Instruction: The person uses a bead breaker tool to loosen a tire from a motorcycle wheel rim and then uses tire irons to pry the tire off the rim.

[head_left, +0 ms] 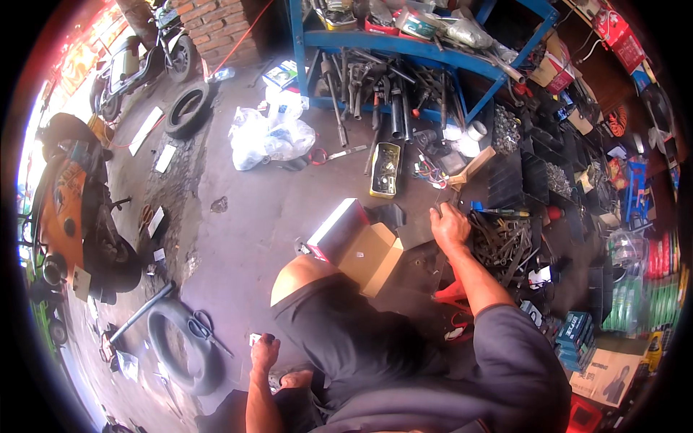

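Note:
My left hand [265,353] is low beside my leg, its fingers closed on a small white piece [255,338] whose kind I cannot make out. My right hand [449,225] reaches forward over the floor with its fingers curled. Whatever it may hold is hidden or too small to name. Left of that hand an open cardboard box [372,252], white and red outside and brown inside, rests by my knee. To its right lies a heap of wrenches [505,249], with a screwdriver [505,212] at the heap's far edge.
A blue metal bench [404,45] stands ahead, with bars and tools beneath it. Nearby are a yellow-rimmed parts tray [385,169] and white plastic bags [271,137]. At left lie an inner tube [162,346], scissors [202,328], a tire [188,110] and an orange scooter [68,202].

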`<state>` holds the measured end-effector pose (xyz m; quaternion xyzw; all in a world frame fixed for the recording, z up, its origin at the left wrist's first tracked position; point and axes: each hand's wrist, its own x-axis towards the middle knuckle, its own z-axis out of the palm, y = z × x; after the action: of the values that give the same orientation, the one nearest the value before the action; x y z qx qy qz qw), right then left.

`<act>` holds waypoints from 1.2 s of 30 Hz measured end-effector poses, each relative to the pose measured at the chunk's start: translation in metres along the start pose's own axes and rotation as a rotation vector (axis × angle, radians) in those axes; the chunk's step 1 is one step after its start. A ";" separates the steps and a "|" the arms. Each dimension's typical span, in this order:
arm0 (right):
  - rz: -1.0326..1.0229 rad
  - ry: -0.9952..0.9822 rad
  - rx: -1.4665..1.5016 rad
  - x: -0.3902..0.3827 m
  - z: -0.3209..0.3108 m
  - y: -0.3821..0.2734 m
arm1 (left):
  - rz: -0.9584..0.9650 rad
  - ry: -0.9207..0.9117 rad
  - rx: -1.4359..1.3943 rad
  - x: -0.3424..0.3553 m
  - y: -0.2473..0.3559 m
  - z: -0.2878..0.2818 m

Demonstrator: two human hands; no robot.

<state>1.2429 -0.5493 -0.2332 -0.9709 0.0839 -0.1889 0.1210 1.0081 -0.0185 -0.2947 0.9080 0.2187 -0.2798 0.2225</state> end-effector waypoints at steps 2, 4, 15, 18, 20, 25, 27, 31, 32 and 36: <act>0.011 -0.015 0.018 0.000 -0.002 -0.001 | -0.004 0.002 -0.020 -0.002 -0.001 0.000; 0.018 -0.025 0.010 0.000 -0.004 -0.003 | -0.021 -0.023 -0.029 -0.003 0.001 0.000; 0.021 -0.036 0.003 0.001 -0.005 -0.001 | -0.033 -0.040 0.006 -0.007 0.011 -0.004; 0.012 -0.031 0.009 0.001 -0.005 -0.001 | -0.020 -0.033 -0.009 -0.007 0.011 -0.003; 0.009 -0.032 0.012 0.002 -0.004 -0.002 | -0.002 -0.035 -0.005 -0.006 0.010 -0.002; 0.066 -0.083 0.032 0.002 -0.012 -0.002 | -0.019 -0.032 -0.030 -0.003 0.010 -0.001; 0.154 -0.223 0.090 0.002 -0.024 -0.004 | -0.048 -0.032 -0.042 -0.006 0.012 -0.007; 0.310 -0.059 -0.031 -0.002 -0.036 -0.005 | -0.087 0.002 -0.082 0.002 0.007 -0.009; 0.308 0.012 -0.057 -0.001 -0.035 -0.013 | -0.079 -0.002 -0.099 0.010 -0.001 -0.008; 0.179 0.105 -0.048 0.031 -0.029 -0.061 | -0.105 0.111 -0.187 0.057 -0.010 -0.014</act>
<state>1.2669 -0.5029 -0.1803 -0.9509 0.1812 -0.2256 0.1096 1.0515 0.0123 -0.3213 0.8846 0.3032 -0.2188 0.2786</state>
